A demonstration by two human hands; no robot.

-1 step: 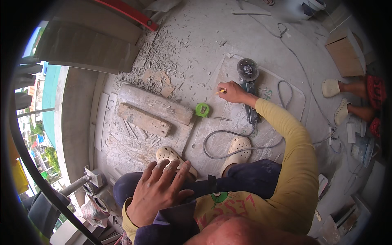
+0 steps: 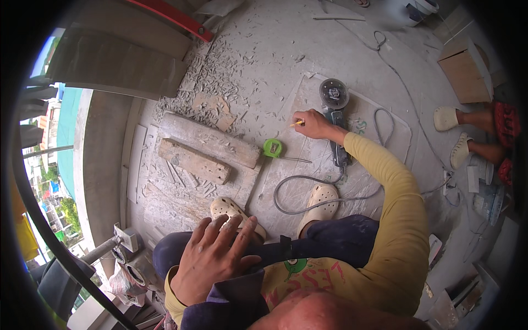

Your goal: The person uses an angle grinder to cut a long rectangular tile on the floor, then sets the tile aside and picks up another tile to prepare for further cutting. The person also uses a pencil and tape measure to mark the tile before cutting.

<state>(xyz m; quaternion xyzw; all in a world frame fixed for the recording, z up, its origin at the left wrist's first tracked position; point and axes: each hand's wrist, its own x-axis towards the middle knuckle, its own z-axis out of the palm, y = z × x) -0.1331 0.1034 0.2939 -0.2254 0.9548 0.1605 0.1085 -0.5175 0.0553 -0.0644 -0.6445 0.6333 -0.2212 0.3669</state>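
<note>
My right hand (image 2: 315,124) is closed around a short yellow pencil (image 2: 295,124), low over a large grey-white tile (image 2: 297,104) on the floor. Just beside that hand, an angle grinder (image 2: 334,94) with a clear round guard lies on the tile, partly covered by my wrist. A green tape measure (image 2: 272,147) rests to the left of the hand, a thin strip stretching right from it. My left hand (image 2: 217,256) lies over my left knee, fingers spread, with nothing in it.
Two dusty blocks (image 2: 212,137) lie at the left amid scattered chips. The grinder's grey cord (image 2: 280,190) loops near my right shoe. Another person's light shoes (image 2: 446,118) are at the right, below a cardboard box (image 2: 465,71). A railing (image 2: 52,242) runs along the left edge.
</note>
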